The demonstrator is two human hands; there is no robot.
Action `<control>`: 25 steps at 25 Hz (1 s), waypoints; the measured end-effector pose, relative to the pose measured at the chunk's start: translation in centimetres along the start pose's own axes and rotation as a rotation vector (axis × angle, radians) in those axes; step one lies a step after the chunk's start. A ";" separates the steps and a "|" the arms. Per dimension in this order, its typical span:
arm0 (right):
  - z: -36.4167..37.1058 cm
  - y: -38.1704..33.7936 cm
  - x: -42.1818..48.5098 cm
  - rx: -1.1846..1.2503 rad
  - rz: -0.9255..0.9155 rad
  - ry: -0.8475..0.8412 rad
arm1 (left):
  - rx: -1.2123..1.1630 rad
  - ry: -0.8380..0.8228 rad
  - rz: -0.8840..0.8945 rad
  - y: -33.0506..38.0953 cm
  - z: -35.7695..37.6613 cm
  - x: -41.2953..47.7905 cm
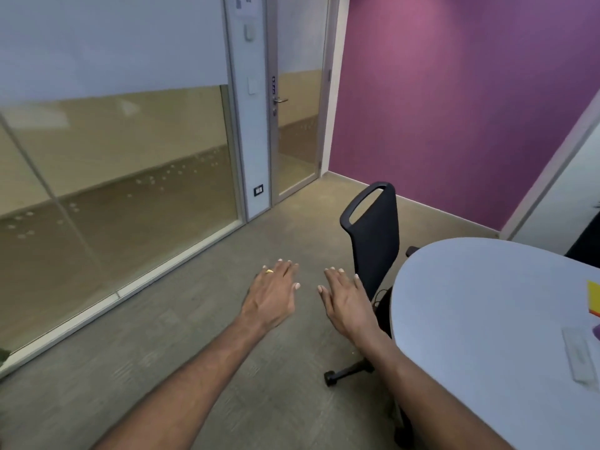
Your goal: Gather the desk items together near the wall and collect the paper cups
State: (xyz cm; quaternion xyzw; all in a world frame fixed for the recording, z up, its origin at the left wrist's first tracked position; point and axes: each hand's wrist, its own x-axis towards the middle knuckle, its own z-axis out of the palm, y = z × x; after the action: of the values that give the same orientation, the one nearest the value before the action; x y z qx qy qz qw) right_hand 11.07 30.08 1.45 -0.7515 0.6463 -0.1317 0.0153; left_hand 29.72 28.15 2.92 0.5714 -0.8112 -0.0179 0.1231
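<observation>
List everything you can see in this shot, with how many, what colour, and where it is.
Table: one, pale grey, rounded end, right foreground.
Office chair: one, black, pushed against the table's left end.
Sticky notes: one stack, yellow over orange, table's right edge, cut off.
Flat white item: one, on the table near the right edge; too blurred to name.
Door: one, glass, metal handle, centre back.
Glass partition: one, frosted on top, left.
Wall: one, purple, right back.
Paper cups: none visible.
Left hand: open, ring on one finger, over the floor.
Right hand: open, beside the chair.

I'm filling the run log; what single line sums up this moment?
left hand: open, empty | right hand: open, empty | both over floor, off table | cups: none visible
</observation>
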 end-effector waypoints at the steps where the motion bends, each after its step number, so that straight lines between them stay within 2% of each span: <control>1: 0.3 -1.6 1.5 0.005 -0.008 -0.003 | 0.015 0.011 -0.009 -2.1 -0.6 0.4; 6: 1.2 -6.9 10.0 0.038 -0.047 0.000 | 0.002 0.041 -0.034 -10.3 -2.1 4.2; 11: 2.8 -8.6 20.3 0.050 -0.014 0.050 | -0.041 0.038 -0.047 -17.0 -1.1 12.1; 17: 6.3 -7.2 35.9 0.004 0.033 0.078 | -0.040 0.017 -0.004 -23.8 0.8 26.5; 20: 7.5 -6.1 43.0 -0.061 0.041 0.041 | -0.029 0.017 0.011 -26.5 1.5 33.3; 25: 9.1 -3.5 51.3 -0.066 0.141 0.070 | -0.069 0.002 0.115 -29.1 2.5 43.7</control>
State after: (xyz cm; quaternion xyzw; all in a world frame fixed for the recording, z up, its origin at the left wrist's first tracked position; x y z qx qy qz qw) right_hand 23.11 -20.70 2.45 -0.6993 0.7015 -0.1351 -0.0228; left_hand 42.16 -22.87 3.40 0.5194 -0.8414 -0.0382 0.1445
